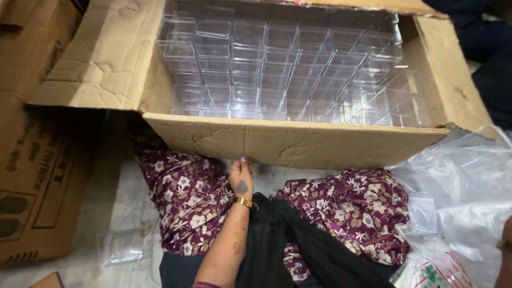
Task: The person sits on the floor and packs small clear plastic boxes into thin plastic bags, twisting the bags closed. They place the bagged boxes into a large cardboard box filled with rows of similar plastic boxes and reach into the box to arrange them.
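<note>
One large open cardboard box (290,140) lies in front of the person, packed with clear plastic containers (277,69) in tight rows; they are too many and too see-through to count, their edges running into one another. A single hand (241,180) is in view, the left, reaching up from the lap with its fingers bunched narrow against the lower edge of the box's near flap, touching the cardboard; whether it pinches the flap or only presses it cannot be told. One gold bangle (244,202) sits at its wrist. The right hand is hidden. A second cardboard box (32,176) stands to the left, cut off by the frame. One small loose clear container (124,249) lies on the floor near the person's knee. Crumpled translucent plastic bags (464,197) heap at the right, their number unclear. The cardboard is creased, matte brown; the containers are rigid, glossy, square-cornered. The lap shows purple flowered cloth (186,197) and a black cloth (277,234).
</note>
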